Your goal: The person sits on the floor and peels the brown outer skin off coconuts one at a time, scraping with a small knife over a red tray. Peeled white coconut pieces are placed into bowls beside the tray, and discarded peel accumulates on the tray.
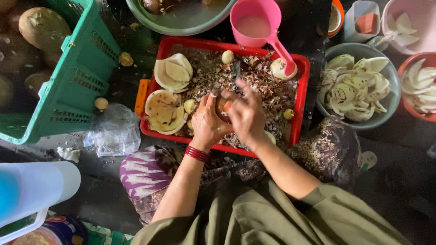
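From the head view we see our left hand (206,122), red bangles at its wrist, cupped around a small round brown fruit (222,106) above the red rectangular plastic tray (299,109) strewn with brown peelings. Our right hand (245,113) presses against the same fruit, fingers curled around a dark-bladed knife (235,72) pointing away from us. Pale cut pieces (172,72) lie in the tray's left part, and a grey round bowl (390,84) of white slices stands just right of the tray.

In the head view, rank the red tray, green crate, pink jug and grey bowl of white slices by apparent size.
1. Green crate, cut off by the frame
2. Red tray
3. Grey bowl
4. Pink jug

The crate stands taller, nearer the camera, so its lead is unsure.
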